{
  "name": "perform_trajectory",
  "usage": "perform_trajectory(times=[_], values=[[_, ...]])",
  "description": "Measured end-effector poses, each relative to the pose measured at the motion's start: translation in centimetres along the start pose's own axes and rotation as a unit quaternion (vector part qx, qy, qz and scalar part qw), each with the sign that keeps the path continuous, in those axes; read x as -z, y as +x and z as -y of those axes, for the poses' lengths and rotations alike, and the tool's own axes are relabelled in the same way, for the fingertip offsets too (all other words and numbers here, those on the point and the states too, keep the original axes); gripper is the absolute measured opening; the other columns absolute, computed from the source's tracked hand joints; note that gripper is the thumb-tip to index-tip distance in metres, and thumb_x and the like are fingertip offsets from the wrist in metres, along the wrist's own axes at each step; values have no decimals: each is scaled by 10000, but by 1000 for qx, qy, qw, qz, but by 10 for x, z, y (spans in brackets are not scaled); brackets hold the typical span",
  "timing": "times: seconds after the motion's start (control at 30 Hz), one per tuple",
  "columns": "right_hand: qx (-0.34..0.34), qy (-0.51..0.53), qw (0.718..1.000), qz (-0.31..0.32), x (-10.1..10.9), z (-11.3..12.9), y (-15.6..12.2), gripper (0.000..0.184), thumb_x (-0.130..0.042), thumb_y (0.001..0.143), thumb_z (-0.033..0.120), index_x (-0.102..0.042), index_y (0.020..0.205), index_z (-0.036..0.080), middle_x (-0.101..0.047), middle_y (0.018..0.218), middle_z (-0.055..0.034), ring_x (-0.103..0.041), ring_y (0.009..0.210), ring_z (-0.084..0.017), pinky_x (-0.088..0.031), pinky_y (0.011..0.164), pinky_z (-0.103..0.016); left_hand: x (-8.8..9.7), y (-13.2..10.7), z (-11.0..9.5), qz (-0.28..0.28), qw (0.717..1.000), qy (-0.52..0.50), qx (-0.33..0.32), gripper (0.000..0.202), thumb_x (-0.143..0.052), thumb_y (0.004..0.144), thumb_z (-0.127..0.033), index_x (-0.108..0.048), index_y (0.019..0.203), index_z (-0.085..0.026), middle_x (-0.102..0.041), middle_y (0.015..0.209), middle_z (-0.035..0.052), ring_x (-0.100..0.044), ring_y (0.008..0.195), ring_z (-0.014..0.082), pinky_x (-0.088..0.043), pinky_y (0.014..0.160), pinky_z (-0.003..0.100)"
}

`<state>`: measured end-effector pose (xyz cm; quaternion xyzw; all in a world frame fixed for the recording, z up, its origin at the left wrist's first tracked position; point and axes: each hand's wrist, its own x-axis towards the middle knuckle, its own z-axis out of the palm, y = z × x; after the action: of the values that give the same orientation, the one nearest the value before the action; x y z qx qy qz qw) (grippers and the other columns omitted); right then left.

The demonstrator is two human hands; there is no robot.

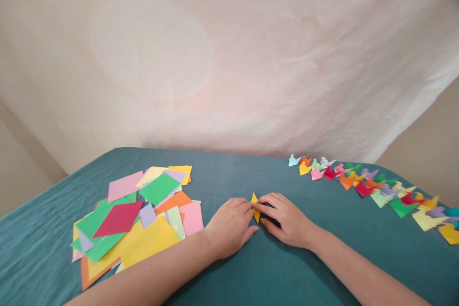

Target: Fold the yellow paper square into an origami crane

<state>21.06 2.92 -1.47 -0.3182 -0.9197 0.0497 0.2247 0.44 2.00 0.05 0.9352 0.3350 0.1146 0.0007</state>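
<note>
I have a small yellow folded paper lying between my hands on the teal tablecloth, standing out as a narrow diamond with its points toward and away from me. My left hand rests at its left edge, fingers laid together with their tips against the paper, thumb spread apart from them; my right hand reaches in from the other side, index finger stretched across the middle of the diamond, thumb apart near the lower point. Neither hand looks closed in a pinch, though what the tips do beneath the paper I can't tell. I judge this to be a shaping step, setting or flattening a crease; the next move calls for a steady left hand and light, exact pressure from my right fingertip so the narrow points stay lined up. Loose coloured paper sheets lie overlapping to my left, and folded paper birds stand in slanting rows to my right.
</note>
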Motion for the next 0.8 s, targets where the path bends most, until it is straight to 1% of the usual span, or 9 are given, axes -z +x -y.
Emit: perform_trajectory(times=[0.1, 0.17, 0.23, 0.3, 0.37, 0.47, 0.6, 0.8], values=[[-6, 0, 1000, 17, 2, 2, 0, 441, -512, 825, 188, -481, 1264, 224, -552, 1084, -99, -497, 967, -223, -423, 821, -398, 2, 0, 3, -2, 1000, -8, 9, 284, -440, 888, -315, -567, 1082, -150, -621, 1004, 84, -536, 990, 226, -411, 907, 380], [-8, 0, 1000, 24, 3, 2, 1, 432, -521, 823, 201, -495, 1253, 230, -546, 1084, -96, -490, 968, -224, -414, 828, -401, 3, 1, 4, -8, 999, -12, 30, 246, -413, 896, -279, -599, 1004, -160, -626, 945, 77, -547, 940, 217, -422, 877, 376], [-10, -1, 1000, 27, 3, 2, 1, 414, -528, 823, 215, -512, 1237, 234, -542, 1081, -95, -486, 967, -223, -409, 831, -400, 5, 1, 5, -20, 998, -17, 53, 234, -402, 898, -260, -609, 957, -168, -618, 925, 73, -545, 922, 213, -428, 855, 375], [-12, -4, 999, 30, 3, 2, 1, 397, -526, 827, 222, -525, 1224, 235, -538, 1080, -94, -483, 969, -222, -404, 834, -398, 5, 2, 6, -35, 997, -24, 62, 222, -408, 896, -246, -597, 991, -181, -602, 978, 70, -526, 969, 215, -422, 868, 376], [-15, -7, 999, 32, 3, 3, 1, 384, -523, 831, 226, -534, 1214, 235, -536, 1078, -93, -480, 969, -222, -400, 836, -398, 3, 2, 6, -50, 997, -24, 61, 239, -418, 896, -243, -567, 1079, -205, -570, 1082, 65, -479, 1071, 223, -394, 920, 388], [-20, -12, 999, 32, 4, 4, 2, 368, -518, 833, 226, -545, 1200, 236, -538, 1072, -89, -480, 962, -222, -399, 832, -397, -1, 1, 7, -55, 997, -11, 56, 296, -414, 906, -285, -518, 1180, -244, -515, 1196, 61, -393, 1184, 240, -342, 986, 420], [-19, -10, 999, 29, 5, 5, 1, 355, -519, 829, 219, -559, 1181, 238, -543, 1074, -85, -483, 956, -219, -399, 827, -392, -6, -1, 9, -50, 997, -1, 60, 332, -382, 920, -352, -494, 1222, -276, -480, 1244, 59, -350, 1224, 250, -312, 1013, 444], [-14, -7, 1000, 25, 3, 3, 2, 331, -526, 832, 232, -574, 1159, 238, -548, 1066, -79, -483, 959, -211, -397, 834, -383, -8, -2, 12, -41, 997, 8, 63, 370, -359, 920, -408, -468, 1256, -296, -452, 1280, 63, -320, 1252, 273, -303, 1017, 466]])
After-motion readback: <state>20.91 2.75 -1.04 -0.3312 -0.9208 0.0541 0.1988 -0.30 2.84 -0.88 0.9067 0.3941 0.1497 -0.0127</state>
